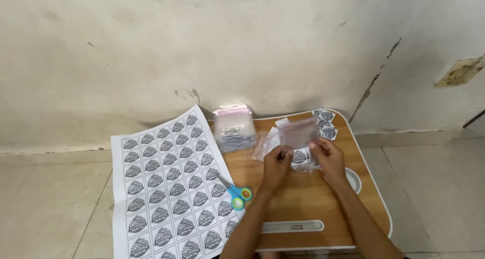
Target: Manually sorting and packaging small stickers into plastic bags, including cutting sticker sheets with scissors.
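- Clear plastic zip bag with a reddish seal strip [299, 131]: held above the middle of the small wooden lap table [303, 198], seal edge up and away from the person, long axis roughly left-right, slightly tilted.
- Square black-and-white printed sticker [300, 157]: at the bag's lower edge, between both hands; can't tell whether it is inside the bag or just behind it.
- Left hand [277, 164]: fingers pinched on the bag's lower left corner, next to the sticker.
- Right hand [329, 158]: fingers curled, gripping the bag's right side.
- Stack of clear bags [233, 128]: at the table's far-left corner, near the wall, well apart from the hands.
- Loose cut stickers [326, 123]: at the far-right corner, just behind the held bag.
- Scissors with blue and green handles [236, 193]: on the table's left edge, lying partly on the sheet.
- Large white paper sheet with rows of uncut stickers [169, 188]: flat, overhanging the table onto the tiled floor.
- Table: smooth wood-grain top, rounded white rim, round recess by the right wrist.
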